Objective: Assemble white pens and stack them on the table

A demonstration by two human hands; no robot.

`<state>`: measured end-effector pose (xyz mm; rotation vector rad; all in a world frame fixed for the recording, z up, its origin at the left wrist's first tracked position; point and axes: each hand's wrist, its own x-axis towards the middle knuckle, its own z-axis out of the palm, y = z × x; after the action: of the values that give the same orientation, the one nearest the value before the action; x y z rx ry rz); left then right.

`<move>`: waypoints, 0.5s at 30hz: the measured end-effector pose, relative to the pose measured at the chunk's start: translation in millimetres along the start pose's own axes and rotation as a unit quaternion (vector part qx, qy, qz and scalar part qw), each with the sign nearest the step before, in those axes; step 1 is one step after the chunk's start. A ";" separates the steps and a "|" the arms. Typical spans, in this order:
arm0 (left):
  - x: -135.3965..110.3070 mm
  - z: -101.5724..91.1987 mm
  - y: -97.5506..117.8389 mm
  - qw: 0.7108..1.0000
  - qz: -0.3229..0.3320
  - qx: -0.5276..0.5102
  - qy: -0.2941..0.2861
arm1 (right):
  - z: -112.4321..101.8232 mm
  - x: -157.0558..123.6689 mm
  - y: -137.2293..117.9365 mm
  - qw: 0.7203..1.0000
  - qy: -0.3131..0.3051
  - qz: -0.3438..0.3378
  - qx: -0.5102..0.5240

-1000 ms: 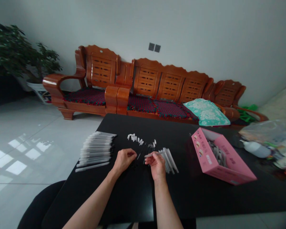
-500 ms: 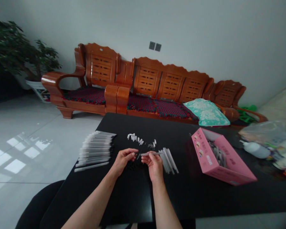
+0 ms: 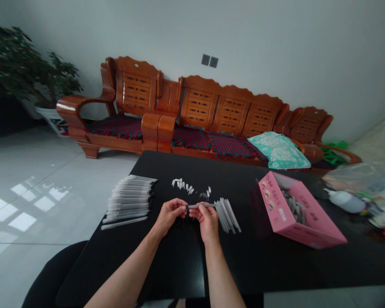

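A slim grey-white pen barrel lies level between my two hands. My right hand pinches it near the middle with thumb and fingers. At its left end, my left hand pinches a small dark piece against the barrel's tip; fingertips mostly cover that piece. Small black parts lie on the table under my hands. Beyond them are short white pieces and tiny clear bits. To the right sits a bundle of pale barrels; to the left, a row of similar barrels with dark ends.
On the black table, a pink box holding grey items stands at the right. Past it are a white bottle and a plastic bag. A wooden sofa runs behind the table.
My left hand has moved right, bringing its fingertips to the barrel's left end. Earlier there was a gap between them. My right hand stays nearly in place, still holding the barrel.
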<state>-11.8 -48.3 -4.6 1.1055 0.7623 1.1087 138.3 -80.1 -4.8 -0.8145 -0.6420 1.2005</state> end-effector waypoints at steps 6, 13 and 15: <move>0.8 -0.1 -1.1 1.000 0.007 -0.002 -0.001 | 0.7 0.4 -0.9 1.000 0.004 0.003 -0.013; 2.0 0.2 -3.5 1.000 0.011 0.004 0.006 | 0.7 -0.5 -0.2 1.000 0.004 0.000 -0.022; 2.1 0.8 -4.2 1.000 0.010 0.000 0.012 | 1.3 -0.7 0.1 1.000 0.006 0.000 -0.020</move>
<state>-9.1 -46.7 -8.3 1.1032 0.7708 1.1417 137.0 -80.5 -4.1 -0.8550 -0.6588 1.1850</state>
